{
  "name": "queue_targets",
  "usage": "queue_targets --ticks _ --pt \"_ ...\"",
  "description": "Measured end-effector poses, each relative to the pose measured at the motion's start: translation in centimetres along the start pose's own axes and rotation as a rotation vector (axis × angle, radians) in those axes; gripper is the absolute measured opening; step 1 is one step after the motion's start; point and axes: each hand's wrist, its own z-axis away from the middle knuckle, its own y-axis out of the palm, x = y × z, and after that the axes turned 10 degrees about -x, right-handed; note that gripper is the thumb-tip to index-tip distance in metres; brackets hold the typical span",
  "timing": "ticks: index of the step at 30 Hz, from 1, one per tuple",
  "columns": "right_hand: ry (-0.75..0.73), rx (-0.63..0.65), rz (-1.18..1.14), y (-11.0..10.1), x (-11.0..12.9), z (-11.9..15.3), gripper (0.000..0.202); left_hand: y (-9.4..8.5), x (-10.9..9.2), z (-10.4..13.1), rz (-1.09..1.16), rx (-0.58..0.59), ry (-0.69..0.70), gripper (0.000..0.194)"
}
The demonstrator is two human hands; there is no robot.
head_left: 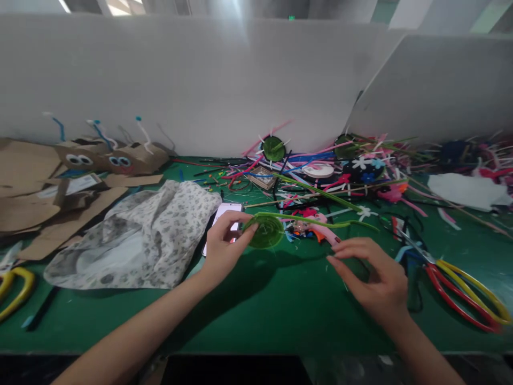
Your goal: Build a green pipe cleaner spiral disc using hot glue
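Note:
A round green coil (266, 232) of pipe cleaner is pinched at its left edge by my left hand (226, 240), above the green table. From the coil, loose green strands (320, 219) run off to the right. My right hand (371, 275) is held to the right of the coil, thumb and fingertips close together; whatever is between them is too small to make out. Just beyond those fingertips lies a pink tool (326, 231) among small orange and pink pieces. Partly behind my left hand is a phone (229, 209) with a lit screen.
A patterned cloth (160, 235) and cardboard pieces (80, 214) with googly eyes cover the left. Colourful pipe cleaners (316, 174) are heaped along the back. Red-and-yellow scissors (460, 291) lie at the right, yellow-handled scissors (18, 289) at the far left. A grey partition (200, 80) stands behind.

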Motion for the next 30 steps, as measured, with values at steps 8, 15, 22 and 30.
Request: queue_targets --ticks 8,15,22,30 --pt "0.347 -0.022 0.035 -1.6 3.7 5.5 0.014 -1.0 -2.8 1.9 0.027 0.024 -0.133 0.016" --pt "0.479 -0.134 -0.075 0.6 6.2 7.2 0.011 -2.3 -4.5 8.2 0.017 0.030 -0.262 0.020" --pt "0.253 -0.095 -0.054 2.0 8.3 4.3 0.039 -1.6 -5.5 10.7 -0.154 0.031 -0.145 0.025" --pt "-0.064 -0.337 0.175 2.3 12.8 6.1 0.039 -3.6 -5.9 13.0 -0.330 0.041 0.700 0.030"
